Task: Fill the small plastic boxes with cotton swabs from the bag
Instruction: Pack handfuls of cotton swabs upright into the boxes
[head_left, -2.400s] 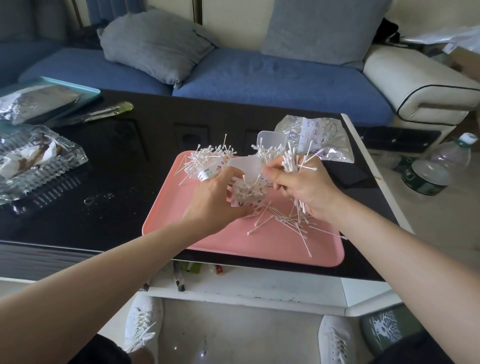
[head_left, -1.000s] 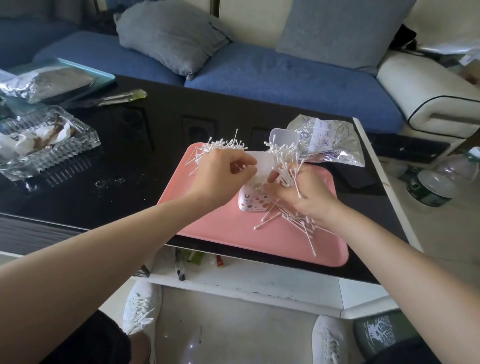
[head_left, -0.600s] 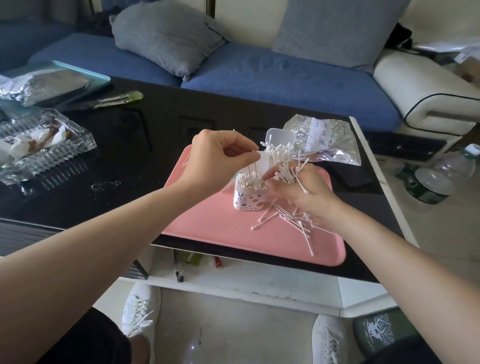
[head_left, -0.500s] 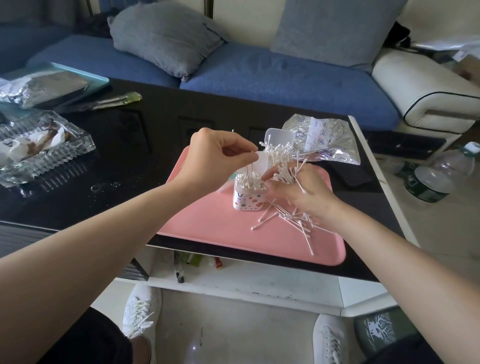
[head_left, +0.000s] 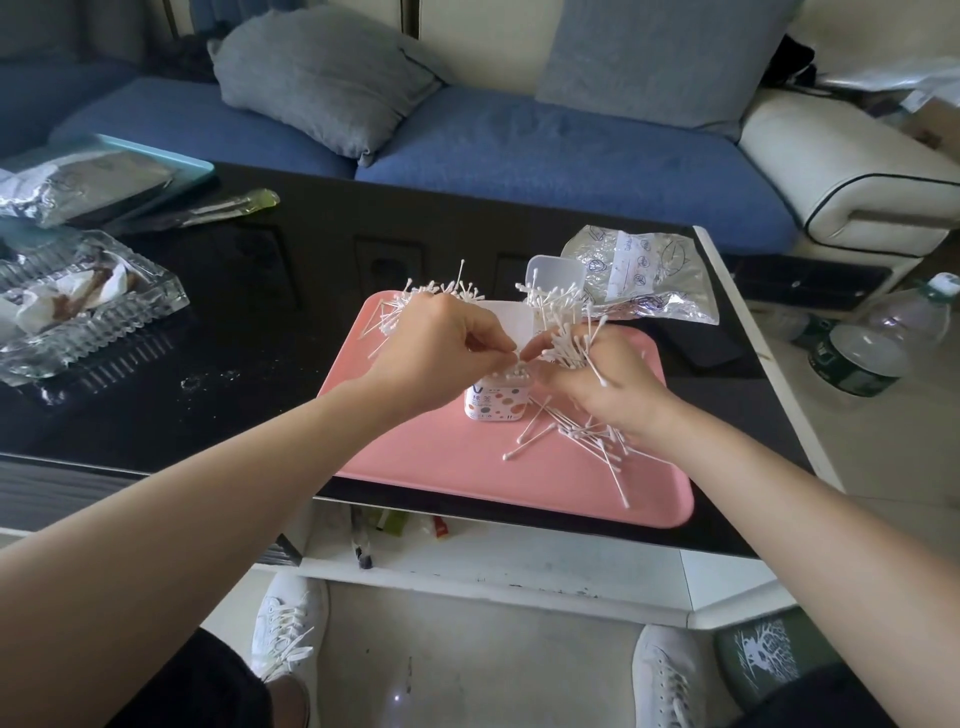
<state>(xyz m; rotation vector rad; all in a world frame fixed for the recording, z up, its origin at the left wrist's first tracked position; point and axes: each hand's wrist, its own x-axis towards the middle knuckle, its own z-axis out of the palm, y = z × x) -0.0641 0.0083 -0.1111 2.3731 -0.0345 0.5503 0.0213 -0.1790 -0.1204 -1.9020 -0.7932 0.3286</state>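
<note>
A small white plastic box with coloured dots (head_left: 496, 402) stands upright on the pink tray (head_left: 415, 457), its top packed with swab tips. My left hand (head_left: 439, 353) hovers just above the box and pinches a swab at its rim. My right hand (head_left: 608, 379) grips a bundle of cotton swabs (head_left: 571, 343) beside the box, forefinger reaching toward the left hand's pinch. Loose swabs (head_left: 576, 441) lie scattered on the tray under my right wrist. Behind my hands stand two more boxes bristling with swabs (head_left: 550, 301), one with its lid raised. The crumpled clear bag (head_left: 644, 275) lies behind the tray.
The tray sits on a black glass coffee table (head_left: 234, 312) near its front edge. A glass ashtray (head_left: 78, 306) and a foil packet on a teal tray (head_left: 93, 182) are at the left. Plastic bottles (head_left: 872, 343) lie on the floor at right. A blue sofa is behind.
My left hand has come down from above the dotted box to its rim, pinching a swab there. My right hand stays beside the box with its bundle.
</note>
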